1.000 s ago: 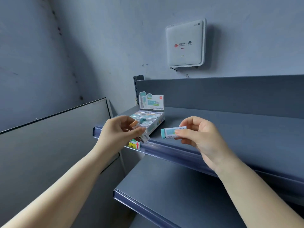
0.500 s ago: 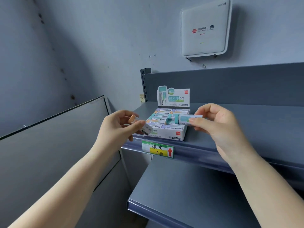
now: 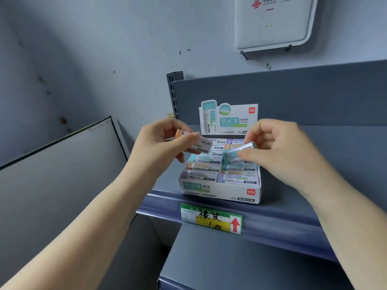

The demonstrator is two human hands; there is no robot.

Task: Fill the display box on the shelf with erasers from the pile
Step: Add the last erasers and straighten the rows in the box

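Item: display box (image 3: 219,189), white card with teal print and an upright header card at its far side. It stands on the shelf (image 3: 293,216), near the front lip and just above the green-and-yellow price label (image 3: 211,219). We see it packed with rows of sleeved erasers lying flat; whether a free slot remains is hard to tell, though a teal end stands slightly proud near the middle.

Item: orange-ended eraser (image 3: 194,142), clamped in the grip of our left hand (image 3: 159,149), thumb on top and fingers beneath. It hangs over the far-left part of the box, touching nothing.

Item: teal-ended eraser (image 3: 236,153), pinched in the grip of our right hand (image 3: 280,151), tilted with its teal end down and left, over the centre of the box and very close to the packed rows. We cannot tell whether it touches them.

The source pile is out of view.

Step in hand, as we judge it: seating the teal-ended eraser. To do it well, we would level it to match the neighbours' lie, set the low end into the gap first, then press the far end flat with one fingertip. The box is light card; steady it if it slides. The orange-ended eraser should wait clear to the left.
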